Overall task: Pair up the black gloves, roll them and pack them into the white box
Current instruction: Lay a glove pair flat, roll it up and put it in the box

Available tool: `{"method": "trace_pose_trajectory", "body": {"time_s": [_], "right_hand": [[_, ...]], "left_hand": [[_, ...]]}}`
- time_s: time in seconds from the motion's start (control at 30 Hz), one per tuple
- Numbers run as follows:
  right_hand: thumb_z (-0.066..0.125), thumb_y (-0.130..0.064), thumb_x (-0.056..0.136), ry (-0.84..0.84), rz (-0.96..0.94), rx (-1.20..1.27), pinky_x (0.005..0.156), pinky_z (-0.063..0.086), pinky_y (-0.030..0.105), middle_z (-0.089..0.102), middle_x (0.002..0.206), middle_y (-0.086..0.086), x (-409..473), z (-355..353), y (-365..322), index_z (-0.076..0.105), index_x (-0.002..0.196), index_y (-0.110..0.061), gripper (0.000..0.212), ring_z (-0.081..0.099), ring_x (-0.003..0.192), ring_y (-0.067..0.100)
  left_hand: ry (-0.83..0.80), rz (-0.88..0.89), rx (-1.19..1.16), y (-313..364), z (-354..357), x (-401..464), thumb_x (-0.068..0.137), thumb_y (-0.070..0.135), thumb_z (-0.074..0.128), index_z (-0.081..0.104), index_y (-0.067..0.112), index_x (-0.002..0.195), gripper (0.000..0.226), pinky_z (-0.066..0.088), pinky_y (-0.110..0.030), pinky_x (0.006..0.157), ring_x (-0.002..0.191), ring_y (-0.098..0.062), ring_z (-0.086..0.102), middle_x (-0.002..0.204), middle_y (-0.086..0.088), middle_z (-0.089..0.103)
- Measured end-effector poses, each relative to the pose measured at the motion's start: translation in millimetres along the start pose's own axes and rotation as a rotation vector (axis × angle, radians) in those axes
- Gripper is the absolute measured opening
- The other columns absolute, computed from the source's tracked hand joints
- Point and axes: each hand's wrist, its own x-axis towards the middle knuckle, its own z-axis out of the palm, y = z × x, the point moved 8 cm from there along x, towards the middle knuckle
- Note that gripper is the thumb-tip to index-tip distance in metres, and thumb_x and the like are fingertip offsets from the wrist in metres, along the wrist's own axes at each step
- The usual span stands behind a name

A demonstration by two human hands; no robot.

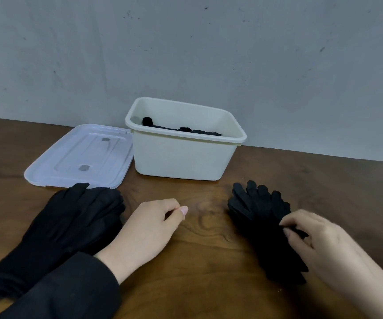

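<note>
— What have you got on the head camera?

— I see the white box (pixel 184 155) open at the back edge of the bench (pixel 199 226), against the wall (pixel 185 47), with some black gloves in the box (pixel 183 129) already. Its clear lid (pixel 79 157) lies flat just to the left, touching the box.

— And the gloves still out?

— Two lots. The left pile of gloves (pixel 66 229) lies toward the left edge, its fingertips overlapping the lid's near rim. The right pile of gloves (pixel 264 222) sits toward the right edge, fingers pointing at the box.

— Hands?

— My right hand (pixel 319 238) pinches the top glove of the right pile near its middle. My left hand (pixel 149 229), in a black sleeve (pixel 70 288), rests between the piles, fingers loosely curled, holding nothing, just beside the left pile.
</note>
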Motion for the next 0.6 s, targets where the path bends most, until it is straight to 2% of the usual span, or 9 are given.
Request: {"method": "trace_pose_trajectory", "body": {"time_s": [0.07,0.13,0.23,0.37,0.47,0.57,0.6], "right_hand": [[0.061,-0.021,0.094,0.15,0.046,0.063,0.059,0.049,0.021,0.06,0.088,-0.025,4.4,-22.0,-5.5,0.059,0.097,-0.039,0.018,0.059,0.076,-0.003],[0.061,-0.019,0.094,0.21,0.083,0.141,0.054,0.048,0.02,0.065,0.082,-0.021,9.5,-35.8,-8.7,0.062,0.093,-0.036,0.017,0.063,0.066,-0.002],[0.059,-0.024,0.096,0.164,0.184,0.256,0.057,0.053,0.026,0.07,0.078,-0.018,18.6,-41.3,-5.2,0.062,0.088,-0.042,0.02,0.065,0.065,-0.007],[0.065,-0.025,0.093,0.155,0.184,0.264,0.061,0.055,0.028,0.07,0.073,-0.02,27.2,-49.6,-9.2,0.065,0.082,-0.04,0.018,0.066,0.066,-0.004],[0.069,-0.023,0.089,0.058,0.101,0.138,0.052,0.055,0.021,0.068,0.072,-0.017,23.7,-39.1,-14.0,0.064,0.082,-0.041,0.02,0.065,0.063,0.0],[0.074,-0.019,0.087,-0.173,0.069,0.065,0.067,0.046,0.002,0.068,0.083,-0.027,7.8,-4.7,-5.1,0.062,0.088,-0.05,0.034,0.057,0.086,-0.022],[0.075,-0.017,0.086,-0.245,0.062,0.047,0.072,0.045,0.0,0.067,0.089,-0.032,2.3,7.1,-1.0,0.062,0.088,-0.054,0.039,0.054,0.094,-0.024]], "left_hand": [[0.0,0.006,0.009,0.0,-0.3,-0.4,0.096,0.056,0.041,0.064,0.034,0.08,0.036,0.054,-0.027,0.068,0.073,-0.009,0.063,0.078,0.005,0.069],[-0.002,0.004,0.009,-0.6,-1.0,-1.0,0.096,0.058,0.04,0.064,0.034,0.081,0.036,0.055,-0.03,0.069,0.072,-0.01,0.064,0.078,0.004,0.07],[-0.001,0.007,0.011,-0.2,-2.0,-1.8,0.096,0.058,0.04,0.064,0.034,0.081,0.037,0.056,-0.031,0.07,0.073,-0.01,0.064,0.078,0.004,0.07],[0.004,0.007,0.024,0.9,-3.9,-3.2,0.096,0.056,0.04,0.063,0.034,0.08,0.036,0.056,-0.027,0.07,0.072,-0.008,0.063,0.077,0.006,0.068],[0.002,0.006,0.008,0.2,-4.1,-3.5,0.096,0.057,0.04,0.063,0.033,0.081,0.036,0.056,-0.029,0.071,0.073,-0.009,0.064,0.077,0.005,0.069],[0.005,0.016,-0.007,0.8,-4.8,-3.6,0.097,0.056,0.04,0.064,0.032,0.081,0.037,0.055,-0.031,0.07,0.072,-0.011,0.063,0.077,0.004,0.069],[0.006,0.018,-0.004,0.8,-4.6,-3.2,0.097,0.056,0.04,0.063,0.032,0.082,0.037,0.055,-0.031,0.069,0.072,-0.011,0.063,0.078,0.003,0.069]]}}
